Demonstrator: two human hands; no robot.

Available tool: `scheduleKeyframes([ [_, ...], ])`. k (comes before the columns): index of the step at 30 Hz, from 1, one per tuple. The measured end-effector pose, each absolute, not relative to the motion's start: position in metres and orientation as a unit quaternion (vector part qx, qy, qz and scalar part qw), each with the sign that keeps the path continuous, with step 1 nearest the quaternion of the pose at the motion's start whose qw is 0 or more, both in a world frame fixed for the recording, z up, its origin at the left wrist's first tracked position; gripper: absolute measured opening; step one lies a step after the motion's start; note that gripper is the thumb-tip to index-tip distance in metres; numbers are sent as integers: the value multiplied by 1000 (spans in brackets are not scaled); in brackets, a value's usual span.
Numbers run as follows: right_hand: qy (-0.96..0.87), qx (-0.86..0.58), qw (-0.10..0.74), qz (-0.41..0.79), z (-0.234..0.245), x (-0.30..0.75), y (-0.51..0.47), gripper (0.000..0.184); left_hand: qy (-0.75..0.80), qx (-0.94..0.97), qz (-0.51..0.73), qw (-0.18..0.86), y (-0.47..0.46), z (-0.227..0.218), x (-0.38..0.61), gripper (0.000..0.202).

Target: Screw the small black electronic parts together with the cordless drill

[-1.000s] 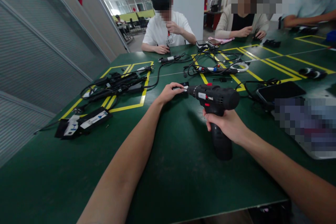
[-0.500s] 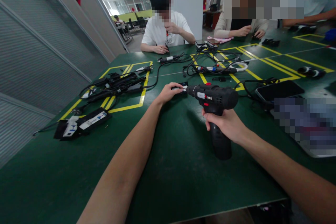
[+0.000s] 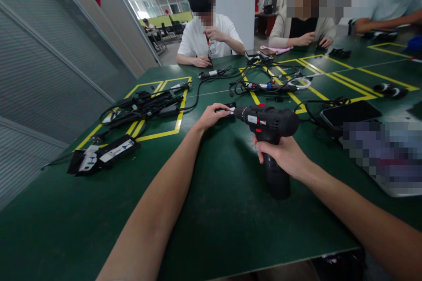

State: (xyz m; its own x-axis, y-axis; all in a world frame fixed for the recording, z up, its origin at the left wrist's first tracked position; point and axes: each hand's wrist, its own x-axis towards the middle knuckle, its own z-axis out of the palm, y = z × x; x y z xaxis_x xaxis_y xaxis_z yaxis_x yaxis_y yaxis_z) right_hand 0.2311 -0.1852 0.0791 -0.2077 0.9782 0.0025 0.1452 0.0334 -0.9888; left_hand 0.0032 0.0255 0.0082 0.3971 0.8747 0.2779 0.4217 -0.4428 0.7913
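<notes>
My right hand (image 3: 283, 153) is wrapped round the handle of a black cordless drill (image 3: 268, 118) with red buttons. The drill points left, its battery end low over the green table. Its chuck and thin bit reach a small black piece with a white label (image 3: 232, 107). My left hand (image 3: 212, 116) is closed at that piece, thumb and fingertips beside the bit. The fingers partly cover the piece, and the exact contact at the tip is too small to make out.
Black tools and cables (image 3: 148, 107) lie in a yellow-taped area on the left, near labelled black pouches (image 3: 115, 149). More cables and a soldering-iron-like tool (image 3: 270, 88) lie beyond the drill. A phone (image 3: 351, 114) rests at right. Several people sit across the table (image 3: 211, 228).
My hands and the drill stay almost still, the bit at the labelled piece. The person opposite moves a raised hand slightly.
</notes>
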Motion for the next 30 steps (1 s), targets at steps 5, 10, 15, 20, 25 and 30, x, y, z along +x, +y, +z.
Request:
scheduleKeyframes([
  [5, -591, -473, 410, 509, 78, 232, -185, 6, 424, 766, 353, 330, 24, 10, 4, 34],
  [10, -591, -479, 403, 509, 78, 232, -186, 7, 431, 763, 350, 330, 23, 10, 4, 33],
  [15, -591, -475, 408, 508, 78, 232, -185, 7, 424, 769, 354, 322, 24, 10, 4, 33],
  [20, -594, -465, 414, 510, 76, 232, -184, 7, 421, 774, 349, 318, 25, 9, 3, 33],
  [25, -593, -472, 408, 509, 78, 232, -185, 6, 422, 773, 350, 319, 25, 9, 3, 33],
  [30, -590, -477, 407, 509, 79, 232, -186, 6, 428, 770, 350, 320, 24, 9, 4, 33],
])
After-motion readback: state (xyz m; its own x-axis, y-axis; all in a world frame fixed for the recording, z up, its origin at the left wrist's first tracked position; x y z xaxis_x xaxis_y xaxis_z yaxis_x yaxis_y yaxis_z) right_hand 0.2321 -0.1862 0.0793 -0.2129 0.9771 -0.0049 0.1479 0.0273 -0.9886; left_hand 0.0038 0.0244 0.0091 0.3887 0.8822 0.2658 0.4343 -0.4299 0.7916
